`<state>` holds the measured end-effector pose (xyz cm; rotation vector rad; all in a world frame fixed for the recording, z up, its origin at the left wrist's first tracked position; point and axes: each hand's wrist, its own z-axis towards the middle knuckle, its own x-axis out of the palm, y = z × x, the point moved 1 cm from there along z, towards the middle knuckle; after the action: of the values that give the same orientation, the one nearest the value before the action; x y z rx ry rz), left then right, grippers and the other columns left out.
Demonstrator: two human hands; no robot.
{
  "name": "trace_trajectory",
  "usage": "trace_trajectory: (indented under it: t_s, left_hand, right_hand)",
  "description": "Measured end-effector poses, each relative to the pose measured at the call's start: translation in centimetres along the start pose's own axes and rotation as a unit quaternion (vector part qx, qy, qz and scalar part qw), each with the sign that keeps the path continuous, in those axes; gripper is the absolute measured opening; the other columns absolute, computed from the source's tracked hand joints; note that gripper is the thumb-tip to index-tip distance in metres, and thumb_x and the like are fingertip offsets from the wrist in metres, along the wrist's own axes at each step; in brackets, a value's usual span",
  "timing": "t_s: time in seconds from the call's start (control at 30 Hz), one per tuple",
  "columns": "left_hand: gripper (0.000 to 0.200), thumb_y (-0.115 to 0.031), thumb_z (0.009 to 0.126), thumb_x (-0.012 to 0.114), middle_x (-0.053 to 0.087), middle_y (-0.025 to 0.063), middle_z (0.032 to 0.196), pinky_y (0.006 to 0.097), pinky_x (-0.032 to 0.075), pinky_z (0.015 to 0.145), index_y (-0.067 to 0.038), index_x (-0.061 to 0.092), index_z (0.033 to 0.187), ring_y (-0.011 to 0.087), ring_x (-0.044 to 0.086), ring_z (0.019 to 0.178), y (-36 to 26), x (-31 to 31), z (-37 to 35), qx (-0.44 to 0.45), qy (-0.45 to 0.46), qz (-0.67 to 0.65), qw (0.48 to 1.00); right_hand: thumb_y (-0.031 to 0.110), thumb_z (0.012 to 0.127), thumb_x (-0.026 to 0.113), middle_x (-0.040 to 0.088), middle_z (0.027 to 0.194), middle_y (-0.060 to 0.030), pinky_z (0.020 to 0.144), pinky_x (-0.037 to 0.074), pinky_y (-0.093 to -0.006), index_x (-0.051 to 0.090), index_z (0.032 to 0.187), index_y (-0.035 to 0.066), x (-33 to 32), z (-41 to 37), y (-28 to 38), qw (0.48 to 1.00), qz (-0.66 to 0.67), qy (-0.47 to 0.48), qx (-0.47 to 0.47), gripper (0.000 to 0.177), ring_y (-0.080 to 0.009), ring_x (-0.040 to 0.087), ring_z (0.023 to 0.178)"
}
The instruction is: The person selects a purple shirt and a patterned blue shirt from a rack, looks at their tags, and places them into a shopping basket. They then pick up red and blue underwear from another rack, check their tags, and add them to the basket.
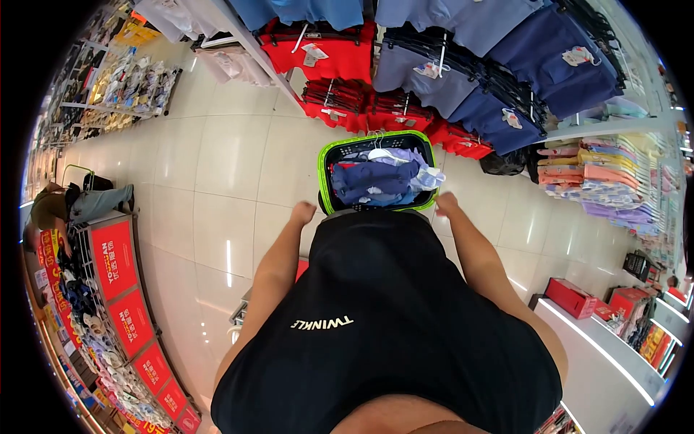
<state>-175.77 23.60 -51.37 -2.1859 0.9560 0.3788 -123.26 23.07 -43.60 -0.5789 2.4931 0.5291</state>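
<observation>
My left hand (303,212) is curled into a loose fist a little left of a shopping basket, with nothing showing in it. At the basket's near right corner my right hand (447,204) is also closed, its fingers curled and no object visible in them. The black basket has a bright green rim (323,172) and sits right in front of my body. Folded navy clothes (372,181) fill it, with lilac and light blue garments around them. A white hanger (383,154) lies on top toward the far side.
Racks of red shorts (318,61) and navy garments (557,69) stand ahead. Stacked colourful clothes (593,170) hang at right, near a white counter (593,354). At left, a person (72,206) leans over a bin with red signs (113,257). Glossy floor tiles (224,166) lie between.
</observation>
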Motion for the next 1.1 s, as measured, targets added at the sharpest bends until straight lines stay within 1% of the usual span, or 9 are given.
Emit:
trace_trajectory:
  t_s: [0.07,0.23,0.27,0.33,0.43,0.57,0.77,1.0,1.1]
  left_hand:
    - [0.031,-0.026,0.079,0.056,0.067,0.0179,0.074,0.0403,0.052,0.070,0.002,0.068,0.083,0.0298,0.067,0.072,2.8,0.7,-2.7,-0.052,0.015,-0.050,0.997]
    - [0.028,-0.024,0.080,0.056,0.067,0.0140,0.072,0.0363,0.052,0.065,0.002,0.067,0.079,0.0236,0.067,0.067,3.8,1.7,-11.2,-0.120,0.024,-0.137,0.983]
    - [0.032,-0.028,0.080,0.058,0.068,0.0161,0.076,0.0376,0.052,0.068,0.003,0.068,0.083,0.0261,0.068,0.073,3.9,1.9,-12.1,-0.135,0.042,-0.103,0.985]
    - [0.037,-0.032,0.079,0.059,0.069,0.0188,0.082,0.0387,0.052,0.073,0.004,0.068,0.087,0.0289,0.068,0.080,3.9,2.8,-12.8,-0.111,0.043,-0.047,0.992]
    - [0.045,-0.038,0.077,0.061,0.068,0.0234,0.093,0.0404,0.050,0.081,0.004,0.069,0.092,0.0337,0.066,0.093,3.8,3.9,-12.4,-0.076,0.061,0.016,0.995]
    - [0.043,-0.039,0.076,0.061,0.067,0.0246,0.094,0.0406,0.050,0.081,0.002,0.070,0.089,0.0359,0.065,0.094,1.2,3.6,-10.8,-0.050,0.011,0.013,0.999]
    - [0.033,-0.031,0.078,0.058,0.067,0.0224,0.084,0.0399,0.051,0.078,-0.002,0.071,0.085,0.0343,0.067,0.085,-2.0,0.4,-9.6,-0.034,-0.009,-0.020,0.999]
    - [0.027,-0.026,0.081,0.059,0.069,0.0177,0.092,0.0390,0.050,0.079,-0.005,0.070,0.093,0.0305,0.066,0.088,-5.2,1.1,-8.9,-0.038,-0.005,-0.046,0.998]
    - [0.028,-0.027,0.081,0.060,0.069,0.0180,0.091,0.0386,0.050,0.079,-0.004,0.070,0.094,0.0302,0.066,0.088,-4.2,1.7,-9.1,-0.056,-0.017,-0.065,0.996]
  right_hand:
    - [0.020,0.080,0.059,0.065,0.066,-0.0176,0.045,0.054,-0.0372,0.063,0.082,-0.004,0.1,-2.2,-2.4,0.999,0.035,-0.003,0.008,0.025,-0.0271,0.065,0.049]
    - [0.020,0.079,0.061,0.066,0.065,-0.0137,0.043,0.053,-0.0329,0.064,0.077,-0.001,2.1,-3.8,-7.9,0.997,0.027,0.042,0.062,0.022,-0.0220,0.064,0.049]
    - [0.023,0.080,0.060,0.067,0.066,-0.0140,0.050,0.055,-0.0359,0.066,0.077,-0.002,2.3,-4.2,-8.7,0.990,-0.115,0.058,-0.056,0.025,-0.0239,0.066,0.054]
    - [0.026,0.082,0.058,0.069,0.073,-0.0158,0.066,0.055,-0.0405,0.068,0.080,-0.003,3.3,-4.5,-9.1,0.964,-0.255,0.057,-0.056,0.030,-0.0295,0.069,0.070]
    - [0.030,0.080,0.059,0.070,0.080,-0.0160,0.079,0.051,-0.0421,0.070,0.085,-0.001,3.8,-4.9,-8.0,0.987,-0.154,0.028,-0.033,0.033,-0.0323,0.068,0.085]
    - [0.032,0.077,0.062,0.070,0.086,-0.0159,0.080,0.051,-0.0422,0.070,0.084,0.002,4.0,-2.2,-4.7,0.966,-0.192,0.012,-0.175,0.032,-0.0324,0.067,0.092]
    - [0.017,0.080,0.057,0.063,0.073,-0.0042,0.048,0.050,-0.0287,0.066,0.088,0.007,4.0,0.8,1.5,0.985,0.022,0.100,-0.141,0.016,-0.0154,0.062,0.057]
    - [0.018,0.087,0.054,0.064,0.082,-0.0042,0.048,0.052,-0.0295,0.062,0.104,0.007,5.1,-0.9,5.7,0.976,0.099,0.118,-0.154,0.022,-0.0153,0.063,0.062]
    - [0.021,0.081,0.056,0.066,0.077,-0.0076,0.058,0.052,-0.0328,0.066,0.087,0.006,6.1,0.8,2.8,0.975,0.004,0.063,-0.212,0.019,-0.0172,0.064,0.064]
